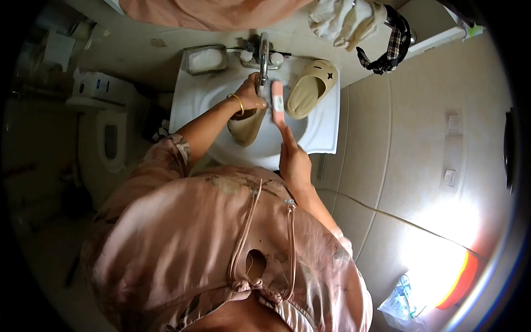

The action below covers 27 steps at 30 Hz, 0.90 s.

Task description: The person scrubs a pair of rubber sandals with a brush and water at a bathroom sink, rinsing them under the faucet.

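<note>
1. The beige slipper (244,131) is being held over the white basin (185,110), its rounded lower end pointing toward the person; the left hand (251,93) is gripping and hiding its upper part.
2. The pink brush-like tool (277,99) is pointing away from the person, right of the slipper, showing a whitish patch; the right hand (295,161) is holding its near end.

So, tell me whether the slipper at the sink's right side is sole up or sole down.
Sole down: the slipper shows its upper and insole from above.
</note>
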### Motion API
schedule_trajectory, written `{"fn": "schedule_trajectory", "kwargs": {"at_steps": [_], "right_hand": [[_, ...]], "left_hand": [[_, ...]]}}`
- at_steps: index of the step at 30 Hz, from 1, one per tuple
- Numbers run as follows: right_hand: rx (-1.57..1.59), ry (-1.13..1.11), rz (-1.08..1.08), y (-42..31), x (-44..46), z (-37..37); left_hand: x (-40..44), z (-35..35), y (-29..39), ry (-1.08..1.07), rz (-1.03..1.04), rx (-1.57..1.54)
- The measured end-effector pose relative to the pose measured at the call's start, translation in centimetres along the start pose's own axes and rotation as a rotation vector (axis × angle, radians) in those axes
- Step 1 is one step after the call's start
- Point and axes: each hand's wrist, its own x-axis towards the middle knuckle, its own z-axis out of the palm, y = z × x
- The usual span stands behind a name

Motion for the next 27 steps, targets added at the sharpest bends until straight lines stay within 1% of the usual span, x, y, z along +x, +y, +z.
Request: {"fn": "schedule_trajectory", "kwargs": {"at_steps": [1,2,3,5,6,8,10,12,13,14,17,18,21,22,24,26,27], "right_hand": [[-0.041,0.022,-0.021,0.2,1.1,0.9],[-0.034,0.031,-0.025,0.5,1.8,1.9],[-0.026,0.039,-0.033,0.4,2.5,2.4],[0.03,0.044,-0.057,0.0,3.5,3.1],[0.057,0.044,-0.066,0.0,3.8,3.3],[0.004,0.002,-0.063,0.3,4.8,3.7],[-0.024,-0.058,-0.042,0.1,6.2,3.1],[-0.038,-0.043,-0.048,0.0,7.2,3.4],[-0.043,-0.036,-0.049,-0.1,7.6,3.4],[-0.054,-0.076,-0.014,-0.3,7.9,3.4],[-0.034,0.028,-0.043,-0.9,8.5,3.1],[-0.073,0.001,-0.024,-0.9,8.3,3.2],[-0.191,-0.077,0.006,-0.5,6.6,3.3],[-0.233,-0.116,0.0,0.0,4.7,3.7],[-0.261,-0.175,-0.006,0.1,2.6,3.6],[-0.23,-0.209,0.001,0.2,1.3,2.2],[-0.058,-0.15,-0.003,0.8,0.9,2.1]], "left_hand": [[0.6,0.3,-0.7,0.026,-0.026,-0.016],[1.6,0.4,-2.9,0.043,-0.048,-0.031],[2.0,0.3,-3.4,0.058,-0.101,0.044],[2.7,0.5,-4.5,0.052,-0.139,0.06],[2.4,0.3,-3.9,0.056,-0.152,0.044],[1.4,-0.6,-1.7,0.067,-0.176,0.008],[1.2,-1.1,-1.6,0.059,-0.186,0.084],[1.2,-1.1,-2.0,0.065,-0.209,0.107],[1.4,-0.9,-2.7,0.078,-0.181,0.073],[1.8,-0.5,-3.5,0.088,-0.153,0.039],[2.8,0.8,-4.7,0.084,-0.065,0.016],[2.9,1.1,-5.1,0.078,-0.038,0.024],[4.3,1.3,-5.6,0.0,-0.07,0.087],[3.3,1.1,-4.6,0.043,-0.099,0.084],[3.7,0.8,-4.2,-0.107,0.001,0.296],[3.7,1.9,-5.9,0.074,0.039,0.162],[3.1,1.9,-4.9,0.056,0.019,0.095]]}}
